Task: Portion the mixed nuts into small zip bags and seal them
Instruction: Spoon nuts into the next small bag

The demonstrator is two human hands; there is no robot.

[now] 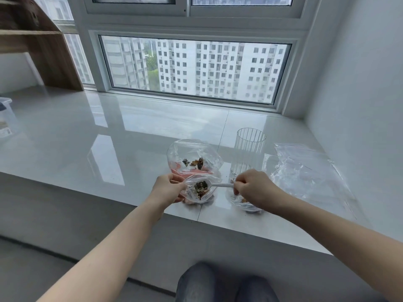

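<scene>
My left hand [169, 188] grips the mouth of a small clear zip bag [197, 189] that has mixed nuts inside, near the front edge of the ledge. My right hand [250, 186] pinches the handle of a white spoon [222, 185] whose bowl reaches into that bag's opening. Just behind stands a larger clear bag [194, 156] with a few nuts left in it and something pink at its base. Under my right wrist lies another small bag [246, 203] holding nuts, partly hidden by the hand.
A ribbed clear glass [248, 149] stands right of the larger bag. Flat clear zip bags [305, 166] lie at the right by the wall. A clear plastic container [5, 118] sits at the far left. The glossy white ledge [109, 138] ends close to my knees.
</scene>
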